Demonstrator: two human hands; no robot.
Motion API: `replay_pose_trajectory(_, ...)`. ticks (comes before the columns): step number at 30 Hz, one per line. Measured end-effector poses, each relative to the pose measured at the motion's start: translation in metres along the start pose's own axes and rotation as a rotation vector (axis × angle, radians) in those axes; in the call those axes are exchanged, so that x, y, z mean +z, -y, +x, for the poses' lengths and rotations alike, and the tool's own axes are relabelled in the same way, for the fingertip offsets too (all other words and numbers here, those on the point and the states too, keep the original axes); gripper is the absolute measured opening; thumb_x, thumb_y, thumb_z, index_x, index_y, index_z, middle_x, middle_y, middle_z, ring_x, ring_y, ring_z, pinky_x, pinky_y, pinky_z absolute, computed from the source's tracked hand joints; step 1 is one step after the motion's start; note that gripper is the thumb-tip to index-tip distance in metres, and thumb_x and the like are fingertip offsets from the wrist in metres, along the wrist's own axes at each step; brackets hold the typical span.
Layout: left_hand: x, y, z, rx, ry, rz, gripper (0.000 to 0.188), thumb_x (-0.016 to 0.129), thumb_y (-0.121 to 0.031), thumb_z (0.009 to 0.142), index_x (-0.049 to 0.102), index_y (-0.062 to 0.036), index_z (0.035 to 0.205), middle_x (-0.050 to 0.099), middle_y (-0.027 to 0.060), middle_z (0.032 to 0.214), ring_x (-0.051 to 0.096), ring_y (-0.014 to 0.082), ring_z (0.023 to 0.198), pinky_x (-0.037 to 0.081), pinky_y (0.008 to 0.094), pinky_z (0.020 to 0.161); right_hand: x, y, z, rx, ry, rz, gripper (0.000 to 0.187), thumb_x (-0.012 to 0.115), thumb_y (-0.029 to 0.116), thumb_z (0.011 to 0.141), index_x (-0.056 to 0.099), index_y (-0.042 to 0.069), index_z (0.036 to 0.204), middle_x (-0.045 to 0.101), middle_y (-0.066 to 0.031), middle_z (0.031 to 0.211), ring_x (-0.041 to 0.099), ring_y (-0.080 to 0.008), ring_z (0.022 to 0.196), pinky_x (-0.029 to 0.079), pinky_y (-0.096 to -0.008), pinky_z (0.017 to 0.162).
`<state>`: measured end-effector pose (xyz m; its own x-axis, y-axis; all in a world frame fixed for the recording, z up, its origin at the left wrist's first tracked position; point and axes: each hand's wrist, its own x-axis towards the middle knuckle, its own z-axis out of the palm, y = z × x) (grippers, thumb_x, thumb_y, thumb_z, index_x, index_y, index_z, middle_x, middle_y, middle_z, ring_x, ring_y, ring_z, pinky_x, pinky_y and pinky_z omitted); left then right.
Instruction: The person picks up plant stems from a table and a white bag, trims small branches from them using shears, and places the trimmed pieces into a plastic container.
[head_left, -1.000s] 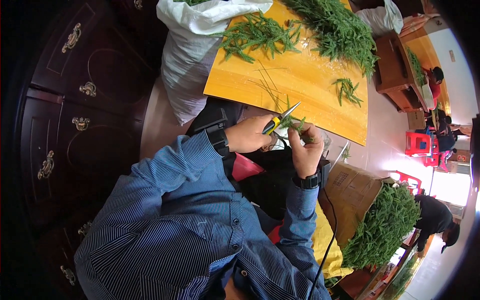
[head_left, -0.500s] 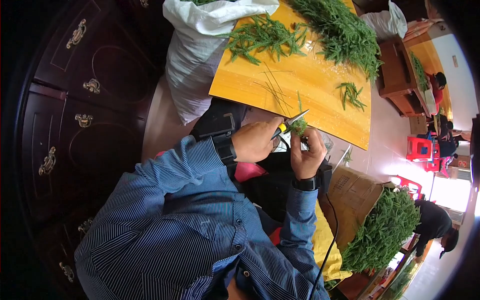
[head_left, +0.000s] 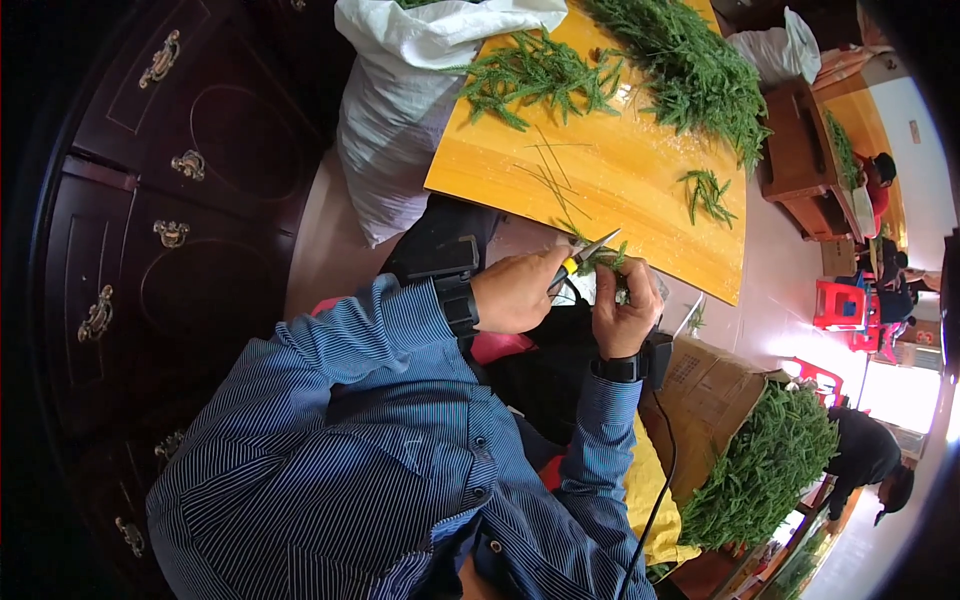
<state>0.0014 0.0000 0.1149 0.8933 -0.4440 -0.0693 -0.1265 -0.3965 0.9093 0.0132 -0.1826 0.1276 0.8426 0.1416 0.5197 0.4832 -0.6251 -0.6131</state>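
My left hand (head_left: 522, 290) is closed around a pointed metal tool (head_left: 600, 243) with black-and-yellow handles; whether it is pliers or scissors I cannot make out. Its tip points up and right, over a small green needle-leaved sprig (head_left: 603, 259). The thumb and fingers of my right hand (head_left: 627, 308) pinch this sprig from the right. Both hands are close together just off the near edge of the yellow wooden table (head_left: 640, 185). Several thin stems or wires (head_left: 548, 170) lie on the table, and a small loose sprig (head_left: 708, 195) is farther right.
Green sprigs (head_left: 540, 78) and a large pile (head_left: 690, 75) cover the table's far part. A white sack (head_left: 385, 140) stands left, beside dark drawers (head_left: 200, 240). At right is a cardboard box (head_left: 715, 395) of greenery (head_left: 770, 465). A black cable (head_left: 665, 460) trails from my right wrist. Other people are farther right.
The scene has shifted slightly right in view. The sprig's upright tip no longer stands above the tool; foliage now shows on both sides of the tool's tip. Both hands keep their hold.
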Motion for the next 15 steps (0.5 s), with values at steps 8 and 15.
replay_pose_trajectory(8,-0.001,-0.008,0.005,-0.018,-0.052,0.023,0.059,0.05,0.002,0.079,0.035,-0.0002,0.136,0.057,0.03,0.114,0.056,0.0466,0.104,0.046,0.0514,0.087,0.0,-0.003,-0.002,0.042,0.039,0.084,0.012,0.071,0.002,0.083,0.063,-0.001,0.091,0.065,-0.0084,0.078,0.061,-0.0158,0.07,0.049,-0.0279,0.067)
replay_pose_trajectory(15,0.003,0.0,0.002,0.192,-0.227,0.039,0.059,0.05,0.005,0.078,0.037,0.0007,0.136,0.054,0.0299,0.121,0.053,0.0457,0.112,0.045,0.0491,0.093,-0.002,-0.006,-0.005,0.338,0.21,0.387,0.017,0.063,0.014,0.093,0.064,-0.002,0.094,0.065,-0.0041,0.078,0.059,-0.0101,0.076,0.047,-0.0269,0.073)
